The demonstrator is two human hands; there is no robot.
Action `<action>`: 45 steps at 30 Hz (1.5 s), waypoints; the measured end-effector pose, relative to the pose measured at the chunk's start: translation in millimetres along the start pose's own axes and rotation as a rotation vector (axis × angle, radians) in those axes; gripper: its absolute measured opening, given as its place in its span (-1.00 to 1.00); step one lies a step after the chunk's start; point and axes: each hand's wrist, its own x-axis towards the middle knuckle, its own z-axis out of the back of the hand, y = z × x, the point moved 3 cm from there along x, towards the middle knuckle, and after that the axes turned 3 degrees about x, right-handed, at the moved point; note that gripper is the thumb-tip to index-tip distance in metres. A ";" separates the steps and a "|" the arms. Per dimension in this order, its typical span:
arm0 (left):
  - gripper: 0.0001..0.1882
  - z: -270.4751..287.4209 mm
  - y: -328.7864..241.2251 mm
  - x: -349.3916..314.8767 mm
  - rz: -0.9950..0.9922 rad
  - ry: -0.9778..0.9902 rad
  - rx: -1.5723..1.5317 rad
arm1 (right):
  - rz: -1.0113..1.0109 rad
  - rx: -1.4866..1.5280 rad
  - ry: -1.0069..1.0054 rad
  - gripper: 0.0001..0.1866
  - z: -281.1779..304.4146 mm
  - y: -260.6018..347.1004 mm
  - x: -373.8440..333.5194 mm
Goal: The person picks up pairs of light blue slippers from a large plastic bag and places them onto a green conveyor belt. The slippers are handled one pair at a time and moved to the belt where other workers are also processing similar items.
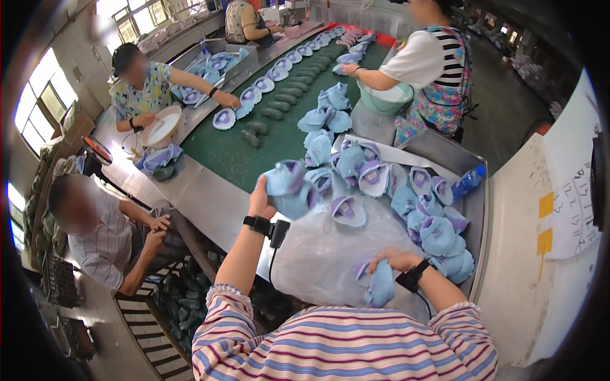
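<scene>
My left hand (260, 200) is closed on a small bunch of light blue and purple shoe uppers (287, 184), lifted at the near end of the green belt and slightly blurred. Low over a clear plastic bag (311, 254), my right hand (399, 259) grips one blue shoe upper (381, 286) that hangs down from the fingers. Beyond the bag and to its right lies a heap of loose shoe uppers (438, 235) in a metal tray (478, 257). A dark band with a small box and cable sits on each of my wrists.
Rows of shoe uppers (277, 70) and dark green shoe lasts (273, 114) line the green belt (216, 149). Co-workers stand on both sides, near a pink bowl (164, 130) and a green basin (381, 98). A seated person (101, 235) is at left. A blue bottle (468, 181) stands in the tray's corner.
</scene>
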 end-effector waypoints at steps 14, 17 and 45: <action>-0.43 -82.7 77.1 -9.1 -0.864 0.552 1.163 | 0.423 0.683 -0.177 -0.87 10.1 7.9 4.6; -0.35 -96.0 108.0 -129.4 -0.138 1.215 1.269 | 0.495 0.875 -0.144 -0.84 13.1 2.5 -0.6; -0.50 23.2 95.7 -162.9 -0.262 0.298 0.580 | 0.350 -1.190 -0.489 -0.67 -52.3 -15.5 38.3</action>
